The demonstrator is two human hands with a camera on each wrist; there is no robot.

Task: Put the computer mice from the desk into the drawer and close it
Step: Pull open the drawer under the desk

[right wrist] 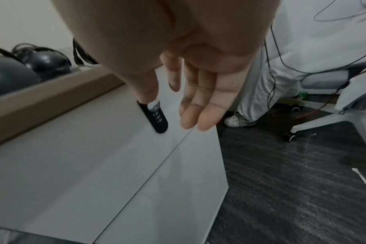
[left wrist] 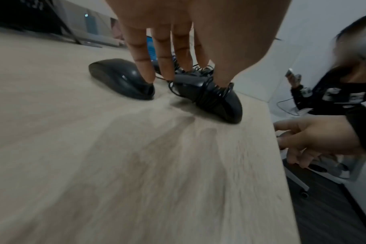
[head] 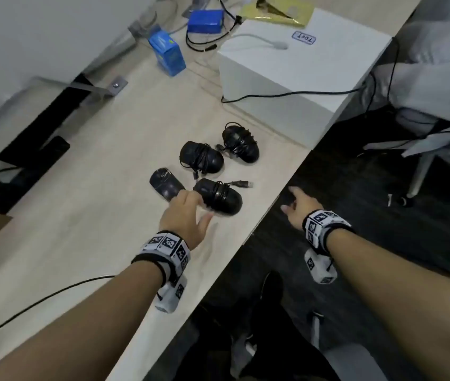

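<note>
Four black computer mice lie on the light wooden desk (head: 94, 215). Three are cable-wrapped: the nearest mouse (head: 221, 198) and two farther ones (head: 201, 157), (head: 241, 143). A plain mouse (head: 164, 185) lies left of the nearest one. My left hand (head: 195, 206) reaches over the two nearest mice. In the left wrist view its fingers (left wrist: 142, 66) point straight down, touching the plain mouse (left wrist: 123, 79) and the wrapped mouse (left wrist: 211, 100). My right hand (head: 291, 200) hangs open below the desk edge, before the white drawer front (right wrist: 83, 165), thumb by a black keypad lock (right wrist: 158, 119). The drawer looks closed.
A white box (head: 287, 72) stands behind the mice, with blue boxes (head: 167, 53) at the back. A black cable (head: 39, 301) crosses the near desk. An office chair (head: 424, 149) and dark carpet lie to the right. A dark device (head: 39, 160) sits at the left.
</note>
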